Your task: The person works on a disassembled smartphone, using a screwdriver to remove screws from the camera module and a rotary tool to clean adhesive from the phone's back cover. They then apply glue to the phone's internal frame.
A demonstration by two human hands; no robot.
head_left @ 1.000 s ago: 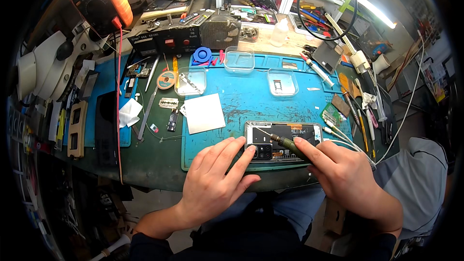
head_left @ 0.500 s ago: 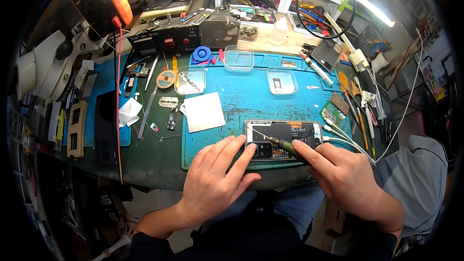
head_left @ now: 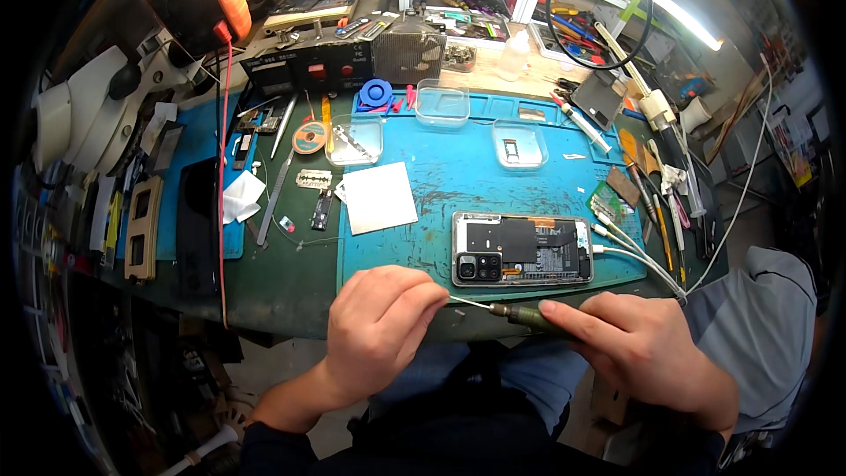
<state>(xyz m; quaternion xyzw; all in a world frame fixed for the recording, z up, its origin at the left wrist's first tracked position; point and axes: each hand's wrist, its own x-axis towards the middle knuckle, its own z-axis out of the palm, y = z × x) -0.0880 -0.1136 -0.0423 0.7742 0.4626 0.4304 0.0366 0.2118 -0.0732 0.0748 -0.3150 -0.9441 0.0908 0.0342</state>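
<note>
In my right hand is a screwdriver with a green handle, its thin shaft pointing left. My left hand is closed in a pinch right at the shaft's tip; whatever lies between those fingertips is hidden. Just beyond both hands a smartphone lies flat on the blue mat, its back cover off and its inner parts bare. The black camera block sits at the phone's near left corner. A white cable meets its right end. A white square pad lies to the phone's left.
Clear plastic trays stand farther back, one with a small metal part inside. Several tools and cables crowd the right side, including a syringe. A solder-wick reel, a razor blade and a dark panel lie left.
The screwdriver has left the phone's upper left area and come down toward me. My left hand, earlier spread at the phone's edge, has closed into a pinch at the screwdriver's tip.
</note>
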